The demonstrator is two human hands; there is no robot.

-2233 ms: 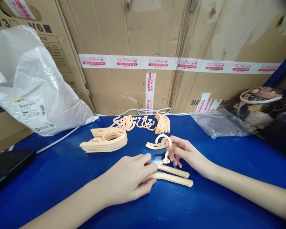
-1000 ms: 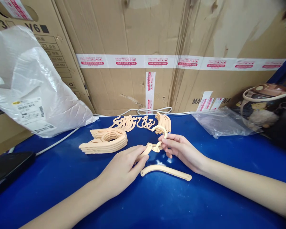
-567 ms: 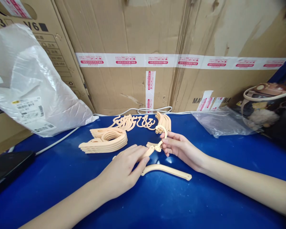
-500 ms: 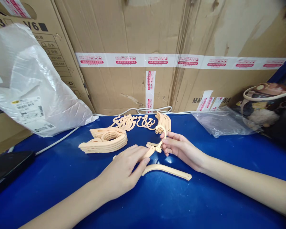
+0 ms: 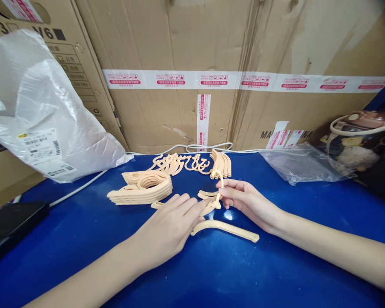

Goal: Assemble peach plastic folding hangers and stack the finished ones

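My left hand (image 5: 176,220) is closed around a beige plastic hanger arm (image 5: 208,209); its far end sticks out to the left of the knuckles. Between thumb and fingers, my right hand (image 5: 240,194) pinches a beige hanger hook (image 5: 221,185), held upright. The hook's round base meets the end of the hanger arm. Below my hands a loose curved hanger arm (image 5: 227,226) lies on the blue table. Behind the hook, another curved piece (image 5: 207,194) is partly covered.
A stack of hanger pieces (image 5: 141,192) sits at left, with loose hooks (image 5: 170,164) and more curved arms (image 5: 221,163) behind. A white plastic bag (image 5: 41,115) and black phone (image 5: 13,226) are at left. A clear bag (image 5: 298,164) lies right, before cardboard boxes (image 5: 167,115).
The hook has turned more upright, and its base has come onto the end of the hanger arm. My left fingers have shifted right, toward the joint.
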